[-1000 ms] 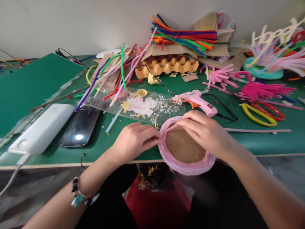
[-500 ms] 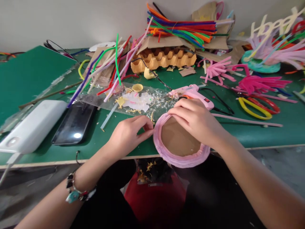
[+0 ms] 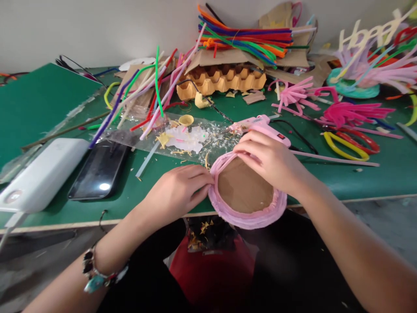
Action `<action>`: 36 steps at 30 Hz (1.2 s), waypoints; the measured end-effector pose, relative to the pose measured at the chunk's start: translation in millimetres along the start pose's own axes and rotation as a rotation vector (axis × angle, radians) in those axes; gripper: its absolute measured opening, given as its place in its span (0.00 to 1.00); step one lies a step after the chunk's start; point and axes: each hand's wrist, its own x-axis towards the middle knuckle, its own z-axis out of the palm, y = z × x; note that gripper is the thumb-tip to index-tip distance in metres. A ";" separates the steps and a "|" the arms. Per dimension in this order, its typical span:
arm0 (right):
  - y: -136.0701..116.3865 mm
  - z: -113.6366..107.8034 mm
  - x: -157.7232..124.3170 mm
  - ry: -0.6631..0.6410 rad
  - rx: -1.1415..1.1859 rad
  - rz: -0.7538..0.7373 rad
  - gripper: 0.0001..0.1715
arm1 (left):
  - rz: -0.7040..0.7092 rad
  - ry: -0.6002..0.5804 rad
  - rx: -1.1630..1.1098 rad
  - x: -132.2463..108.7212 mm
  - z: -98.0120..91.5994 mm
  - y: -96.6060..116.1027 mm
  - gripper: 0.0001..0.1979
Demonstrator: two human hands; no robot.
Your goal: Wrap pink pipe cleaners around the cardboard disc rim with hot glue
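Observation:
A round brown cardboard disc has a rim of pink fuzzy strips wound around it and overhangs the table's front edge. My left hand pinches the rim at its left side, fingertips pressed together. My right hand is closed on the upper edge, thumb and fingers gripping the pink rim there. A pink glue gun lies just behind my right hand, which hides part of it. One pink strip lies on the table to the right of my right hand.
A white power bank and a black phone lie at left. Behind are a plastic sheet with scraps, an egg carton and bundled colored stems. Yellow-handled scissors and pink fuzzy flowers are at right.
My left fingers have closed together against the left side of the rim, and the hand has turned more palm-down. My right hand keeps its hold on the upper edge. The view has shifted slightly.

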 end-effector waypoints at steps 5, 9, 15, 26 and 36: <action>3.1 -3.8 -3.9 0.052 -0.035 0.004 0.08 | 0.145 -0.048 0.067 -0.2 -4.0 11.9 0.10; -0.4 -7.4 -5.2 0.047 -0.027 -0.030 0.07 | 0.197 -0.079 0.094 -1.0 -4.8 14.8 0.11; -5.7 -6.1 -4.6 0.050 -0.072 -0.002 0.07 | 0.193 -0.021 0.206 -1.4 -2.2 4.4 0.12; -9.1 1.7 -2.6 0.043 -0.101 -0.010 0.08 | 0.176 -0.060 0.195 2.1 0.7 3.3 0.11; -5.1 -0.2 -6.6 0.040 0.020 -0.009 0.10 | 0.178 -0.063 0.330 7.3 2.4 8.2 0.14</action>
